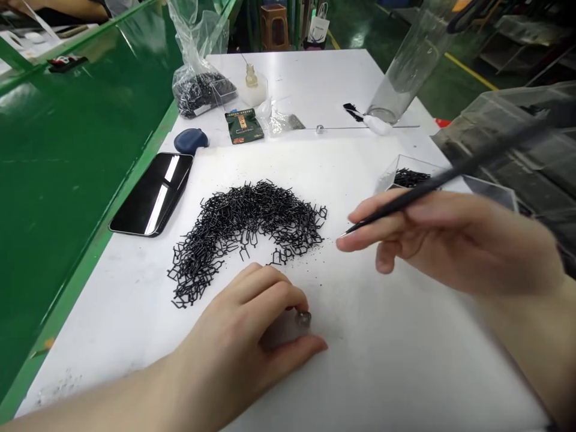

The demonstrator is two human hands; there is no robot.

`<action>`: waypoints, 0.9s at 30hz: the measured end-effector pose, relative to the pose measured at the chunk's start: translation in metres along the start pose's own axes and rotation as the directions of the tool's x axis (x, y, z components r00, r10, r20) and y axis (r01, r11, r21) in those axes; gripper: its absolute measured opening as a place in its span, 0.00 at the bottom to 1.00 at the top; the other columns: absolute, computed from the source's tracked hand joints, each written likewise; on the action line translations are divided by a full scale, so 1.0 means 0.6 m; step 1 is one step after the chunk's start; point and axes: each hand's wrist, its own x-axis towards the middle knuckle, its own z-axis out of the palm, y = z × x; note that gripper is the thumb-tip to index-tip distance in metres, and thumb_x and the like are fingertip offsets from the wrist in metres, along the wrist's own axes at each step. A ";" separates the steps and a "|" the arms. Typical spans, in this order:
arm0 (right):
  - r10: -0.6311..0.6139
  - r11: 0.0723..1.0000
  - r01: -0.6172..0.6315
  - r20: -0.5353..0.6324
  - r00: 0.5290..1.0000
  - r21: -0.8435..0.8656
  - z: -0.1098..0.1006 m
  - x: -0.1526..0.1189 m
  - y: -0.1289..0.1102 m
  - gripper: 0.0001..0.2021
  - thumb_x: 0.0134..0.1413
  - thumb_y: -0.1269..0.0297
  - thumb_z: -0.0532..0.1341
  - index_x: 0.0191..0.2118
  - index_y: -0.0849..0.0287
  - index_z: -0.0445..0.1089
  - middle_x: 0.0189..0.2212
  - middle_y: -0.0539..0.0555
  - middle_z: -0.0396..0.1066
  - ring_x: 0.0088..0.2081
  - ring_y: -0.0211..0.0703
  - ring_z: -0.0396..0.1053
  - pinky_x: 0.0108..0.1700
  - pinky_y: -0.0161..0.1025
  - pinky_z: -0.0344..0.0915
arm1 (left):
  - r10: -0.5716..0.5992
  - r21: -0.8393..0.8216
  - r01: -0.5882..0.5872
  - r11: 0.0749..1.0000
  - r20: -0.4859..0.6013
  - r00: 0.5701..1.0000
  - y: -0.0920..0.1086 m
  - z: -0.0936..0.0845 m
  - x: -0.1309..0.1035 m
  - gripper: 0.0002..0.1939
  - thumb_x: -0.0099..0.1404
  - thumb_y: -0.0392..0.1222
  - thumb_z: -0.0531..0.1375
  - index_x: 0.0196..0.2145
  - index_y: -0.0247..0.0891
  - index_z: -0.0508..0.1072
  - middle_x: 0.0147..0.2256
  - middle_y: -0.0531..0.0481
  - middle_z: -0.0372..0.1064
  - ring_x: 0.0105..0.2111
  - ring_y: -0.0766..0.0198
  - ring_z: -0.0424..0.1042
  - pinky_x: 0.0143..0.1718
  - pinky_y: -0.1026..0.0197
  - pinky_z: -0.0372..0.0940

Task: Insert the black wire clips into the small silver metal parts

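My left hand (252, 330) rests low over the white tabletop, its fingers curled and its thumb held apart. Close by its index fingertip is a small shiny round piece (303, 319); whether the finger presses on it I cannot tell. In my right hand (450, 240) is a slim black pointed tool (405, 198) with a fine metal tip, gripped like a pen and aimed down to the left. Beyond my left hand lies a curved heap of small black forked pieces (252, 210), with a few loose ones at its inner edge.
At left lie a black phone (153, 192) and a dark blue case (191, 141). Behind are a bag of black pieces (202, 90), a green packet (243, 126) and a small bottle (251, 75). A clear tube (400, 78) and a clear box (400, 162) stand at right.
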 end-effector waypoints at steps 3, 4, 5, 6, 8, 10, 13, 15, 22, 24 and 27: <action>0.028 0.999 -0.030 0.086 0.996 0.019 0.009 -0.001 0.024 0.06 0.64 0.54 0.70 0.43 0.44 0.86 0.41 0.50 0.88 0.31 0.44 0.83 0.30 0.37 0.81 | -0.037 -0.051 0.041 0.998 0.068 0.997 0.006 -0.007 0.003 0.11 0.68 0.34 0.68 0.48 0.41 0.79 0.40 0.53 0.75 0.39 0.66 0.74 0.40 0.66 0.71; 0.026 1.000 -0.026 0.062 0.998 -0.006 0.012 -0.002 0.030 0.06 0.65 0.53 0.70 0.43 0.43 0.86 0.39 0.49 0.88 0.30 0.42 0.82 0.30 0.35 0.80 | -0.045 -0.062 0.050 0.997 0.085 0.995 0.007 -0.009 0.004 0.11 0.69 0.32 0.66 0.48 0.41 0.79 0.40 0.53 0.75 0.39 0.67 0.74 0.40 0.67 0.71; 0.015 0.999 -0.013 0.032 0.999 -0.036 0.014 -0.004 0.035 0.07 0.66 0.51 0.70 0.42 0.43 0.85 0.37 0.49 0.88 0.29 0.40 0.82 0.29 0.34 0.80 | -0.046 -0.069 0.053 0.996 0.093 0.995 0.008 -0.010 0.006 0.12 0.69 0.31 0.64 0.47 0.41 0.79 0.40 0.52 0.75 0.39 0.68 0.74 0.40 0.68 0.71; -0.003 0.997 0.003 0.011 1.000 -0.073 0.016 -0.005 0.038 0.07 0.67 0.52 0.69 0.42 0.43 0.85 0.35 0.48 0.87 0.29 0.39 0.82 0.29 0.33 0.79 | -0.046 -0.070 0.052 0.996 0.092 0.995 0.007 -0.011 0.007 0.12 0.69 0.30 0.63 0.47 0.41 0.80 0.40 0.53 0.75 0.39 0.68 0.75 0.39 0.69 0.71; -0.077 0.981 0.080 0.025 0.997 -0.179 0.018 -0.008 0.039 0.06 0.69 0.55 0.68 0.46 0.41 0.84 0.38 0.46 0.87 0.35 0.38 0.84 0.36 0.31 0.80 | -0.035 -0.063 0.040 0.997 0.073 0.997 0.006 -0.011 0.009 0.12 0.70 0.28 0.63 0.46 0.41 0.81 0.39 0.53 0.75 0.38 0.70 0.75 0.39 0.70 0.71; -0.185 0.921 0.210 0.106 0.977 -0.327 0.018 -0.009 0.036 0.08 0.69 0.58 0.68 0.50 0.41 0.84 0.44 0.46 0.86 0.44 0.37 0.83 0.47 0.31 0.79 | -0.025 -0.045 0.027 0.999 0.056 0.998 0.006 -0.010 0.010 0.12 0.71 0.28 0.64 0.46 0.41 0.82 0.39 0.53 0.76 0.38 0.71 0.76 0.40 0.72 0.71; -0.264 0.834 0.324 0.191 0.945 -0.447 0.017 -0.010 0.032 0.09 0.70 0.60 0.67 0.51 0.44 0.84 0.48 0.47 0.84 0.50 0.35 0.81 0.53 0.28 0.75 | -0.006 -0.015 0.007 1.000 0.051 0.999 0.006 -0.008 0.012 0.11 0.71 0.27 0.65 0.46 0.38 0.82 0.39 0.52 0.77 0.38 0.70 0.76 0.41 0.72 0.72; -0.271 0.818 0.331 0.192 0.943 -0.471 0.015 -0.009 0.033 0.08 0.71 0.61 0.66 0.50 0.46 0.83 0.47 0.46 0.84 0.50 0.34 0.81 0.53 0.27 0.75 | 0.003 -0.022 -0.002 1.000 0.042 0.999 0.006 -0.006 0.011 0.10 0.72 0.28 0.65 0.46 0.39 0.82 0.38 0.53 0.76 0.38 0.70 0.75 0.42 0.71 0.71; -0.276 0.800 0.264 0.060 0.959 -0.539 0.010 -0.011 0.041 0.06 0.68 0.60 0.69 0.48 0.44 0.82 0.45 0.41 0.86 0.44 0.33 0.83 0.48 0.26 0.78 | -0.033 -0.090 0.038 0.995 0.057 0.998 0.000 -0.005 0.005 0.10 0.73 0.29 0.64 0.46 0.41 0.82 0.39 0.54 0.75 0.38 0.71 0.75 0.41 0.73 0.70; -0.268 0.793 0.256 0.060 0.962 -0.552 0.009 -0.012 0.040 0.05 0.68 0.60 0.69 0.47 0.44 0.81 0.45 0.41 0.86 0.44 0.35 0.83 0.48 0.29 0.79 | -0.049 -0.093 0.055 0.994 0.069 0.996 0.000 -0.007 0.006 0.10 0.73 0.29 0.64 0.46 0.42 0.82 0.39 0.54 0.76 0.38 0.72 0.76 0.41 0.74 0.70; -0.260 0.789 0.240 0.046 0.965 -0.565 0.009 -0.013 0.041 0.05 0.68 0.60 0.69 0.47 0.43 0.82 0.46 0.41 0.86 0.45 0.38 0.83 0.47 0.33 0.80 | -0.048 -0.074 0.054 0.996 0.079 0.996 0.000 -0.009 0.009 0.11 0.73 0.29 0.64 0.47 0.42 0.82 0.40 0.54 0.76 0.38 0.73 0.76 0.43 0.75 0.70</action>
